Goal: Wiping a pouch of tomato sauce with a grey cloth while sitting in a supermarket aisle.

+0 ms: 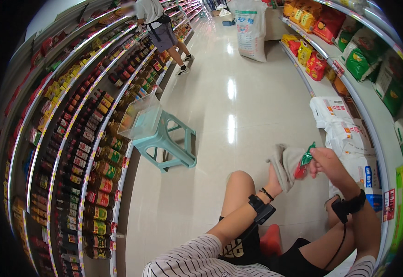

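Note:
My left hand (274,178) is mostly behind a grey cloth (284,166), which it holds up over the floor. Just to the right, my right hand (322,161) pinches the green top of a small green-and-red plastic packet (304,161). The packet's red lower end is beside the cloth's edge and looks blurred; whether the two touch, I cannot tell. Each of my wrists wears a black strapped device. White packaged bags (348,136) lie on the low shelf to the right of my right hand.
A teal plastic stool (167,142) bearing a clear bin (141,117) stands at left, beside shelves of bottled oil (108,173) and sauces. A large white woven sack (251,31) stands on the aisle floor ahead. Another person (158,27) stands by the left shelves. Packaged bags fill the right shelves.

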Available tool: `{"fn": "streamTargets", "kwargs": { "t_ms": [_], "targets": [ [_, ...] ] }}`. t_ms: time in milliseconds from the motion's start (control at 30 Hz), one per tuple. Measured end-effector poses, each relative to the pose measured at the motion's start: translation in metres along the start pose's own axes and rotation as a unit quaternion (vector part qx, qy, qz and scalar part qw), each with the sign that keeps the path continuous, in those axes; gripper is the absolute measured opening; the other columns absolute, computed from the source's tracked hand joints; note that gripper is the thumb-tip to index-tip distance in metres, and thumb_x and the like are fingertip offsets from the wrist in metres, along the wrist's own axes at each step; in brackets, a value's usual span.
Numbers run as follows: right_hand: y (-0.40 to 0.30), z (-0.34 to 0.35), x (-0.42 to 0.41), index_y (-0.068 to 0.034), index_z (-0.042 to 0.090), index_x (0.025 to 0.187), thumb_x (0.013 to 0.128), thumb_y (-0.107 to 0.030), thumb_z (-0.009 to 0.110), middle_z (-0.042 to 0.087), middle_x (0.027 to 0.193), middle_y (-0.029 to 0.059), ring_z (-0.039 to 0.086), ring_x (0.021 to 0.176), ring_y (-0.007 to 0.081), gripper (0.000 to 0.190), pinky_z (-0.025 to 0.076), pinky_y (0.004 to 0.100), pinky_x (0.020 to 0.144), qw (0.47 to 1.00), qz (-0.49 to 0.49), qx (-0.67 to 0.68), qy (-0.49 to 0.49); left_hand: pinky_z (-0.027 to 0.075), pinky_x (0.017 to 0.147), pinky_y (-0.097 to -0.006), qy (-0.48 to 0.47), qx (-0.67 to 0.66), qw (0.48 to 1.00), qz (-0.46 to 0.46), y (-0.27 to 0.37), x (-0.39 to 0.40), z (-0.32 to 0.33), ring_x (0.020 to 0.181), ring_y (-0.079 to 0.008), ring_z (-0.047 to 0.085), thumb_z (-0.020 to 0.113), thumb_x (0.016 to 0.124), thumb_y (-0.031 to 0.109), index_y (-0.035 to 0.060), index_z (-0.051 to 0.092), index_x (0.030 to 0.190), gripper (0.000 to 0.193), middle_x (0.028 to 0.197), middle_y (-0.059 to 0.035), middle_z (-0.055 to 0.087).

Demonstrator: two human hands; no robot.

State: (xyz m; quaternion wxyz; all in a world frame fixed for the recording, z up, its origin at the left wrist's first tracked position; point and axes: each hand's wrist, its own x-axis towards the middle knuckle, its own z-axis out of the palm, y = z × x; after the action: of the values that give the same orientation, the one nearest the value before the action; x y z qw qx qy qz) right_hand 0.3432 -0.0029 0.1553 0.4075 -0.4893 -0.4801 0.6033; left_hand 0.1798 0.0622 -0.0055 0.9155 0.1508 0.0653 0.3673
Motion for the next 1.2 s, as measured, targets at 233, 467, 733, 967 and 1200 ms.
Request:
{"fn": "streamTargets", "kwargs": {
  "t_ms": [233, 467, 733, 967, 1200],
  "targets": [
    [-0.03, 0.03, -0.022, -0.001, 0.054, 0.095, 0.101, -0.027, 0.04, 0.061, 0.079, 0.0094, 0.058, 0.067, 0.0162, 0.03, 0.047, 0.028, 0.066, 0.976, -0.095, 0.186, 0.062, 0.045, 0.074, -0.0325, 0.124, -0.083, 0.989, -0.017, -0.013, -0.01, 0.06, 0.083, -0.0191, 0.054, 0.034, 0.097, 0.039, 0.0047, 0.053, 0.113, 0.042, 0.095, -0.0094, 0.057],
    [0.014, -0.018, -0.013, -0.004, 0.056, 0.081, 0.096, -0.025, 0.05, 0.059, 0.066, 0.0037, 0.056, 0.056, 0.0102, 0.027, 0.046, 0.0231, 0.054, 0.994, 0.056, -0.062, 0.076, 0.032, 0.109, -0.0451, -0.072, -0.097, 0.992, 0.048, 0.015, -0.005, 0.033, 0.129, -0.0265, 0.041, 0.027, 0.1, 0.045, 0.007, 0.034, 0.14, 0.056, 0.141, -0.0113, 0.041],
    [-0.01, -0.046, -0.028, -0.001, 0.057, 0.071, 0.091, -0.021, 0.056, 0.055, 0.056, 0.003, 0.053, 0.045, 0.0097, 0.027, 0.043, 0.023, 0.043, 0.963, 0.002, -0.171, 0.208, 0.029, 0.112, -0.0452, 0.08, -0.093, 0.986, 0.113, 0.039, -0.009, 0.005, 0.133, -0.0288, 0.037, 0.03, 0.095, 0.055, 0.01, 0.037, 0.139, 0.063, 0.145, -0.0091, 0.038],
    [0.005, -0.05, -0.026, 0.004, 0.058, 0.074, 0.087, -0.017, 0.059, 0.058, 0.056, 0.0079, 0.06, 0.049, 0.0149, 0.025, 0.048, 0.0272, 0.045, 0.871, -0.04, -0.425, 0.243, 0.032, 0.11, -0.0435, 0.082, -0.098, 0.983, 0.133, 0.041, -0.008, -0.009, 0.13, -0.0276, 0.041, 0.032, 0.095, 0.056, 0.0116, 0.043, 0.136, 0.061, 0.141, -0.0084, 0.044],
    [0.0, -0.031, -0.027, 0.003, 0.059, 0.099, 0.096, -0.014, 0.051, 0.064, 0.093, 0.0056, 0.06, 0.087, 0.0096, 0.019, 0.049, 0.0255, 0.08, 0.985, -0.136, -0.083, 0.07, 0.031, 0.111, -0.0429, 0.065, -0.077, 0.995, 0.016, 0.016, -0.006, 0.016, 0.129, -0.0277, 0.042, 0.038, 0.094, 0.055, 0.0085, 0.042, 0.136, 0.063, 0.14, -0.0102, 0.045]
  ]
}}
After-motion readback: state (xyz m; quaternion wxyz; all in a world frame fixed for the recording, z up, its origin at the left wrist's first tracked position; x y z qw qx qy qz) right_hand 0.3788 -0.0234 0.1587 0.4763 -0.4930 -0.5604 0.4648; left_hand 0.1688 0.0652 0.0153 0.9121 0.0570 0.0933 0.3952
